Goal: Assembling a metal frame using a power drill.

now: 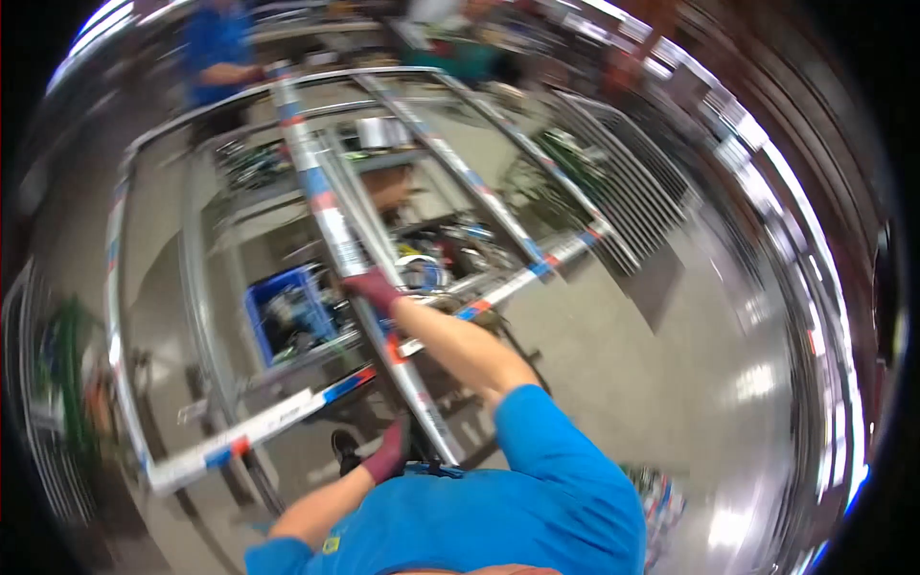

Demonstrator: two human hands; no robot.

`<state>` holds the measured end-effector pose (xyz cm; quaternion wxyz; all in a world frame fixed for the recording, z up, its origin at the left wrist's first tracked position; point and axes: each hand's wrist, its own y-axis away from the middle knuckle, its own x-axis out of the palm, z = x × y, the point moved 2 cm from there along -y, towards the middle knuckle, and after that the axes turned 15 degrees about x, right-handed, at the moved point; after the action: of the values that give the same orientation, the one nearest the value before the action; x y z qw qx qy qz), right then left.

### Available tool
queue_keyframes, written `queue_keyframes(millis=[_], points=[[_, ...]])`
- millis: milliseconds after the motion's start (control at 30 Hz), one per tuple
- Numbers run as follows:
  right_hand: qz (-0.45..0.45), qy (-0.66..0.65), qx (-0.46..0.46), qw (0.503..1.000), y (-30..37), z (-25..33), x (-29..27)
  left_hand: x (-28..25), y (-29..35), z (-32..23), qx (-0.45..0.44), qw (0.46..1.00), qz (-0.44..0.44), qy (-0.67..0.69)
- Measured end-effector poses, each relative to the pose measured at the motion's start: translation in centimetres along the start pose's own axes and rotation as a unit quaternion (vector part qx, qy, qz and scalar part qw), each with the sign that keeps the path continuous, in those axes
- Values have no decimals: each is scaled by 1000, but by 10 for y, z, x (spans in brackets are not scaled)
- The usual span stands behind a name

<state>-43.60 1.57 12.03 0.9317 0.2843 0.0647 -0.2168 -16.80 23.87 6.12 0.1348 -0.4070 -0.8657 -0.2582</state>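
Note:
A long metal profile [331, 225], covered in film with white, blue and red patches, runs from near my waist to the far side, lying across a large rectangular metal frame [278, 418]. My right hand [374, 287], in a maroon glove, is closed round the profile at about its middle. Lower down, close to my body, my left hand [388, 454] in a matching glove is against the profile's left edge near its end, its fingers curled under and partly hidden. Motion blurs both hands.
Under the frame stand a blue crate [257, 321] of small parts and a shelf [383, 158] with loose hardware. A co-worker in a blue shirt [216, 53] has a hand at the profile's far end. Metal bars [623, 177] are stacked at the right.

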Motion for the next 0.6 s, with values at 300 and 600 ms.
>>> queue_keyframes(millis=[300, 600], points=[[83, -65, 13, 994, 120, 38, 47, -64, -46, -122, 90, 990, -19, 108], [47, -206, 42, 977, 112, 12, 74, -133, -96, -53, 140, 978, -114, -101]])
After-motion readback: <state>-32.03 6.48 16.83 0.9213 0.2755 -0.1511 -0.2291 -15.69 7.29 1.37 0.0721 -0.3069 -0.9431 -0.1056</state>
